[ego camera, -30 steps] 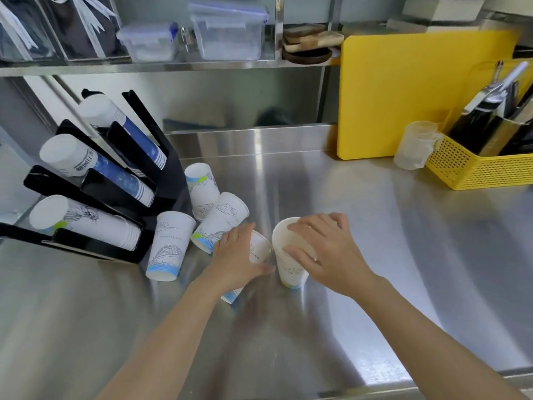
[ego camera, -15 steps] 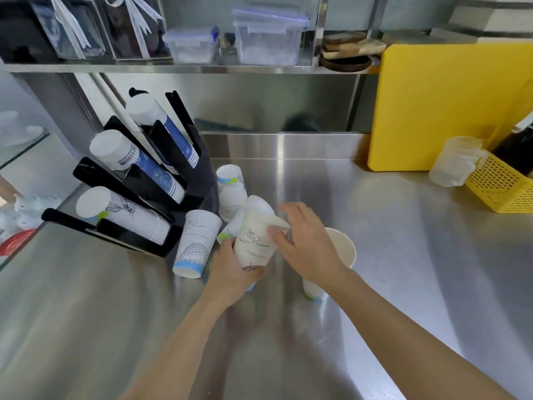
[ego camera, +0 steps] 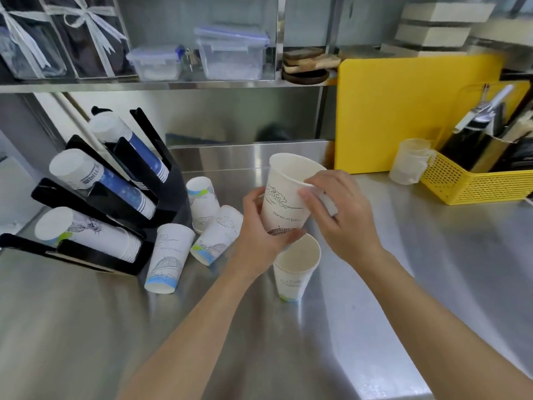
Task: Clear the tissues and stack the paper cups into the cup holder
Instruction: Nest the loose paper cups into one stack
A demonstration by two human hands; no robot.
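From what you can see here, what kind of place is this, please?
Probably the work area of a café or drink shop. A black cup holder keeps rows of stacked paper cups, the counter and shelf are stainless steel, and a yellow cutting board leans at the back beside a yellow basket of tools.

The left hand (ego camera: 261, 235) covers the lower side of the raised paper cup (ego camera: 288, 194), cutting its printed lettering short. The yellow basket (ego camera: 473, 183) runs off the right edge; shelf containers (ego camera: 230, 53) appear blurred, contents unreadable.
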